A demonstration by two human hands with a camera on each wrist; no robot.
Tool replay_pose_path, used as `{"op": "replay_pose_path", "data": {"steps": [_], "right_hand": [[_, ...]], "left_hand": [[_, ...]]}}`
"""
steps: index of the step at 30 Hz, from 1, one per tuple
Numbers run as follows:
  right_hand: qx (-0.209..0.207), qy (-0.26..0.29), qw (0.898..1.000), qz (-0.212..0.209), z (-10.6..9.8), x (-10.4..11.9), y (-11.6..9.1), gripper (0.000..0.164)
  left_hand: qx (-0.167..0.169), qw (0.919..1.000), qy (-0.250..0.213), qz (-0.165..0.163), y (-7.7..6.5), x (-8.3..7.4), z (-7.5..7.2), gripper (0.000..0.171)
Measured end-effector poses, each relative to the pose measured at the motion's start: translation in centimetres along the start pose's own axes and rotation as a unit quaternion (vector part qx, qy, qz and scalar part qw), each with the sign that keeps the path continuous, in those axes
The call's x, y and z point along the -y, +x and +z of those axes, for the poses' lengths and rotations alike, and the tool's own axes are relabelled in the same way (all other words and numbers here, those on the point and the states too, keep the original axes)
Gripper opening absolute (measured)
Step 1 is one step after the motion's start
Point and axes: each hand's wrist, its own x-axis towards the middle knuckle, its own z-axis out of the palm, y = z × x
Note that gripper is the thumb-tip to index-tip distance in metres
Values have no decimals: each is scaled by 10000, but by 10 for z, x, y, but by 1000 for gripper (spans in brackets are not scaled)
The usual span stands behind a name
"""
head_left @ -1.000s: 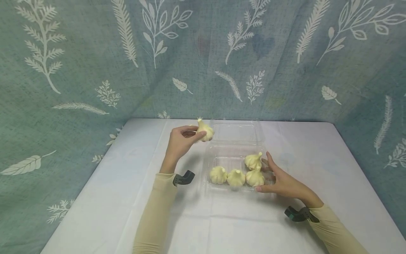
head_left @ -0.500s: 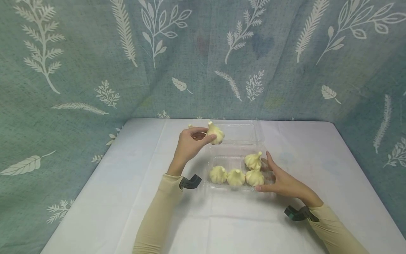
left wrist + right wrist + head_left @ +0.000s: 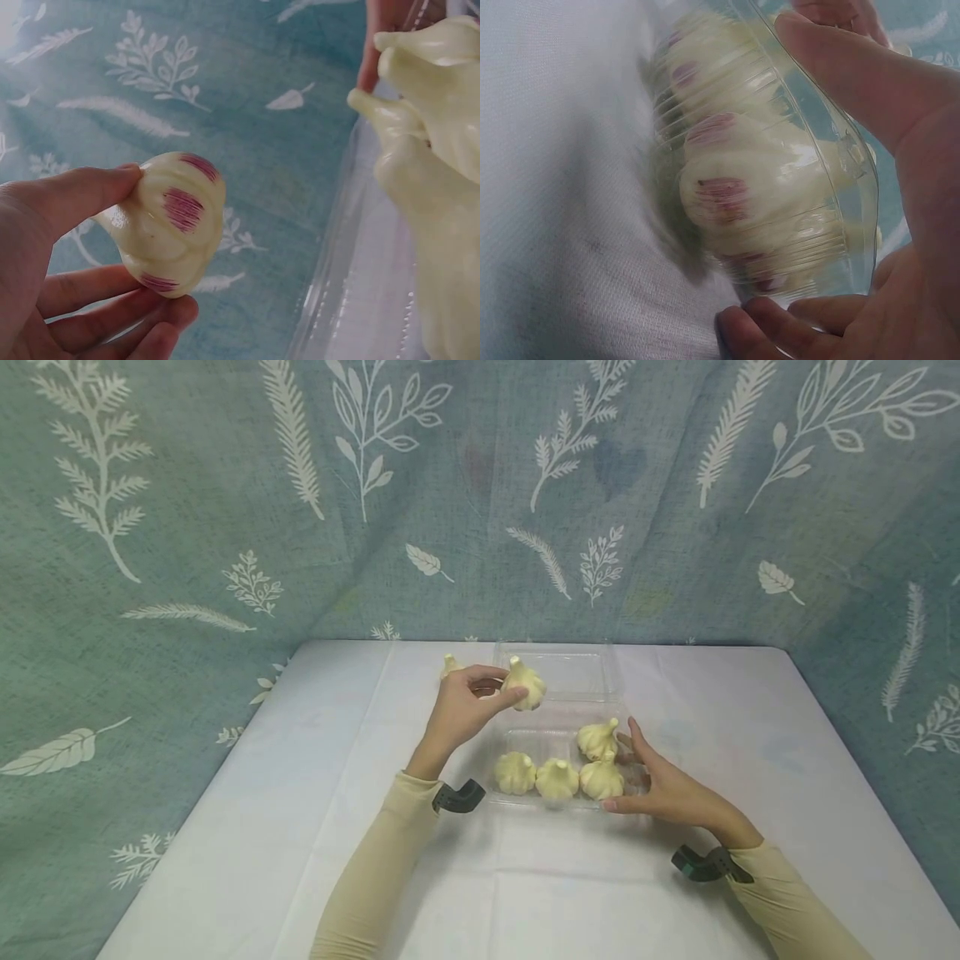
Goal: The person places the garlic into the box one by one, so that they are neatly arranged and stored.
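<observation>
Table (image 3: pixel 600 902) bears one box (image 3: pixel 546 742), four garlic bulbs (image 3: pixel 557 780) inside; left fingers (image 3: pixel 97 288) pinch another (image 3: pixel 169 232).

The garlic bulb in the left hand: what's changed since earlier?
The left hand carried its garlic bulb rightward and slightly nearer the person, uncovering more of another bulb. Nothing was let go. The right hand, clear container and its four bulbs stayed put.

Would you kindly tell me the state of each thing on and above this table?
Clear container, open.
Its lid, folded back.
Four garlic bulbs, inside the container.
Raised garlic bulb, pinched in the left hand.
Rear bulb, mostly hidden behind that hand.
Right hand, holding the container's end.
</observation>
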Motion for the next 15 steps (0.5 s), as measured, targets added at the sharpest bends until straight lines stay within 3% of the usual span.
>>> {"op": "replay_pose_path", "data": {"steps": [15], "right_hand": [[9, 1, 10000, -18, 0, 0, 0, 136]], "left_hand": [[354, 9993, 123, -89, -1, 2, 14, 41]]}}
